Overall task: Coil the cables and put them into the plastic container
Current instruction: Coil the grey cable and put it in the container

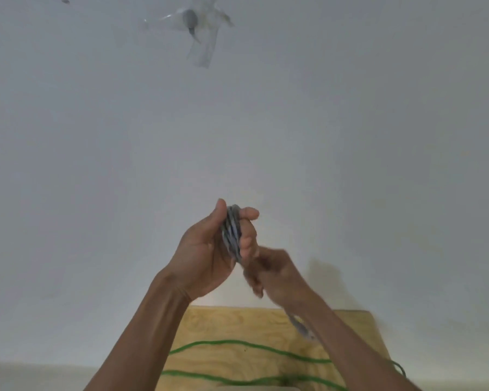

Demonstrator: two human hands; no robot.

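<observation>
Landmark: the wooden worktop (226, 328), a pale plywood board low in the head view, against a white wall (96, 136).
Grey cable (232, 232): wound into a tight bundle, held up in front of the wall, above the worktop's far edge.
Left hand (209, 249): above the worktop; thumb on one side of the bundle and curled fingers (249, 238) on the other, gripping it.
Right hand (274, 272): just right of and below the bundle, blurred; fingers curled, seemingly round the cable's loose end, though the blur leaves that unsure.
Loose end (299, 325): a grey strand hanging below the right wrist, over the worktop.
Green cable (237, 344): lying uncoiled in long curves across the worktop.
Taped item (191, 19): a grey thing under clear tape on the wall, far above the worktop.
</observation>
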